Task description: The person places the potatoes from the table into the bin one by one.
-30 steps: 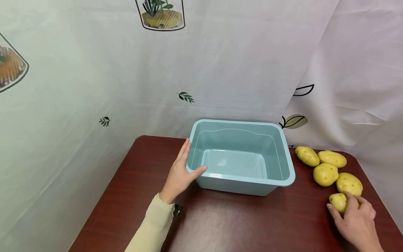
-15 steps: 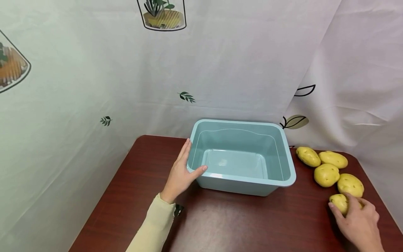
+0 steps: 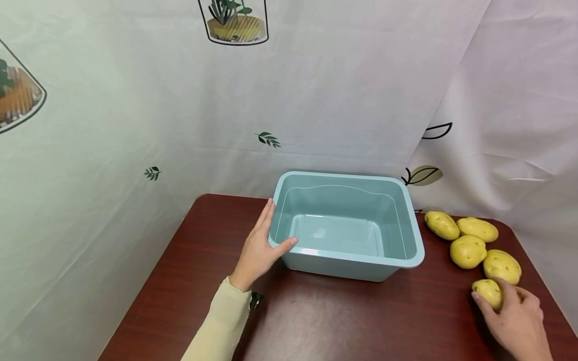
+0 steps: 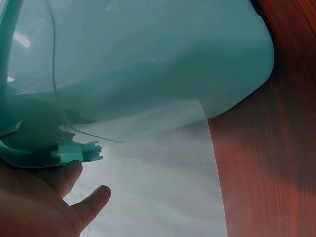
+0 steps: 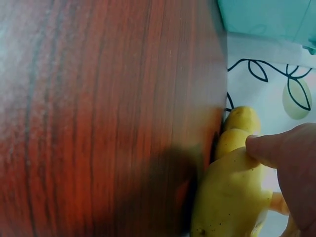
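Note:
A pale blue plastic basin (image 3: 345, 257) stands on the table with nothing inside it. My left hand (image 3: 257, 250) rests at its left end, fingers straight along the outer side and thumb over the near left corner of the rim. In the left wrist view, fingertips (image 4: 74, 173) touch the underside of the basin's rim (image 4: 34, 162). On the right, my right hand (image 3: 517, 316) holds the nearest yellow potato (image 3: 487, 293) between thumb and fingers; its far side is hidden by the hand. The right wrist view shows the thumb (image 5: 259, 148) on that potato (image 5: 227, 197).
Several more potatoes lie in a cluster behind the held one, including a round potato (image 3: 468, 251) and one beside it (image 3: 502, 266). The dark red wooden table (image 3: 343, 321) ends at a white patterned cloth (image 3: 338, 100) behind the basin.
The right hand's fingers have shifted slightly on the potato. The left hand and basin stay in place.

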The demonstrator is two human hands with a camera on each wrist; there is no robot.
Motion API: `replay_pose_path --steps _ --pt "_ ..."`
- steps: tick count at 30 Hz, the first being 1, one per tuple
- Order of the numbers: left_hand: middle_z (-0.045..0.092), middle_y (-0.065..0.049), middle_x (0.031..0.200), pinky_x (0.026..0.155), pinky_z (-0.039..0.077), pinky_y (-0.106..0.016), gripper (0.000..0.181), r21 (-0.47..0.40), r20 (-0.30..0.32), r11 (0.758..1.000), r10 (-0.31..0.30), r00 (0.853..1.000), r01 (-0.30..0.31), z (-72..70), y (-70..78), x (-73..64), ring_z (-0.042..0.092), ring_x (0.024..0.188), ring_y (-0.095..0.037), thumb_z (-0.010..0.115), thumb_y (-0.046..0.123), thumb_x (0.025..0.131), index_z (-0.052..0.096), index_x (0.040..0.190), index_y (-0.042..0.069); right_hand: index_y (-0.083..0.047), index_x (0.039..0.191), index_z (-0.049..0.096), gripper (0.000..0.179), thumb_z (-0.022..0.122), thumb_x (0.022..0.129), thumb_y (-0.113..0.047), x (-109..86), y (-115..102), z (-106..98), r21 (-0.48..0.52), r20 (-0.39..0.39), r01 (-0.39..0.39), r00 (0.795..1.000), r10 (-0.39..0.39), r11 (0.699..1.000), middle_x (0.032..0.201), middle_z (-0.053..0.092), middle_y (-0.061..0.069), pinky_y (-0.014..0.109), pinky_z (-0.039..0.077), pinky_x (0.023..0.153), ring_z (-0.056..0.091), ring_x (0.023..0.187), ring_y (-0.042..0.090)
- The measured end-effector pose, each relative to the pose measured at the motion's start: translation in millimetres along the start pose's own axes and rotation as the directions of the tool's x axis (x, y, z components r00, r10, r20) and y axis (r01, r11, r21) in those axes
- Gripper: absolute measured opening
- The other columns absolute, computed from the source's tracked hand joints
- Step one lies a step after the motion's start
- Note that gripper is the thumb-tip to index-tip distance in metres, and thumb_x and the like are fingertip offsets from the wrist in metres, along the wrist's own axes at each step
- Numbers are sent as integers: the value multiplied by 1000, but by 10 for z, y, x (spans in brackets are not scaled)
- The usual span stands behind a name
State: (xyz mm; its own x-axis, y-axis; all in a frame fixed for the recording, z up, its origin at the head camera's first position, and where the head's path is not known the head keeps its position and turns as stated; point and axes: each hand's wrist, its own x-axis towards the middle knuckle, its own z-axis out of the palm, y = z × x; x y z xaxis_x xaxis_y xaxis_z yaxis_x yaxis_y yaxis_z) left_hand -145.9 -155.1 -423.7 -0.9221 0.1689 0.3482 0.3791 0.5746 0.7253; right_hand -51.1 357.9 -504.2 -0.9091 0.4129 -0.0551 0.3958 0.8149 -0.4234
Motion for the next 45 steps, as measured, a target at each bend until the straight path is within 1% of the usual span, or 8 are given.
replay_pose_path --steps 6,14,19,24,31,45 --pt "12 11 167 114 34 -49 99 -4 7 1000 4 1000 -4 -3 0 1 24 150 -14 73 52 88 22 160 8 8 148 27 78 51 101 -49 -22 -21 -14 15 -27 31 999 -31 999 139 17 48 74 26 91 17 127 68" --pt "13 11 166 115 32 -49 98 -21 5 1000 3 1000 -3 -1 3 1 23 150 -15 74 50 88 23 160 7 8 151 25 82 51 101 -51 -53 -108 -71 28 -43 53 998 -51 998 142 16 48 75 26 92 16 131 67" --pt "12 11 167 115 32 -48 98 -26 2 1000 6 1000 -6 0 -8 0 23 150 -14 74 49 89 23 160 6 7 151 26 79 53 102 -48 -64 -189 -113 41 -74 96 993 -93 995 141 18 47 74 25 92 17 131 67" --pt "12 12 166 115 32 -48 97 -27 6 1000 3 1000 -2 5 -16 -4 22 150 -13 74 50 89 23 160 7 8 151 27 78 54 102 -46 -81 -227 -139 43 -86 121 989 -117 992 140 20 47 74 25 91 18 130 67" --pt "12 12 166 115 31 -48 97 -34 5 999 -3 1000 3 2 -3 -7 22 150 -13 74 49 89 23 160 8 8 149 30 75 57 101 -42 -87 -272 -184 57 -130 175 977 -167 983 139 22 47 74 25 90 21 126 68" --pt "12 13 166 115 32 -48 97 -37 8 999 -11 1000 12 7 -5 -7 23 150 -13 74 49 89 23 160 8 8 147 35 73 60 100 -42 -101 -359 -224 71 -172 209 966 -194 975 137 26 46 74 28 87 26 123 67"
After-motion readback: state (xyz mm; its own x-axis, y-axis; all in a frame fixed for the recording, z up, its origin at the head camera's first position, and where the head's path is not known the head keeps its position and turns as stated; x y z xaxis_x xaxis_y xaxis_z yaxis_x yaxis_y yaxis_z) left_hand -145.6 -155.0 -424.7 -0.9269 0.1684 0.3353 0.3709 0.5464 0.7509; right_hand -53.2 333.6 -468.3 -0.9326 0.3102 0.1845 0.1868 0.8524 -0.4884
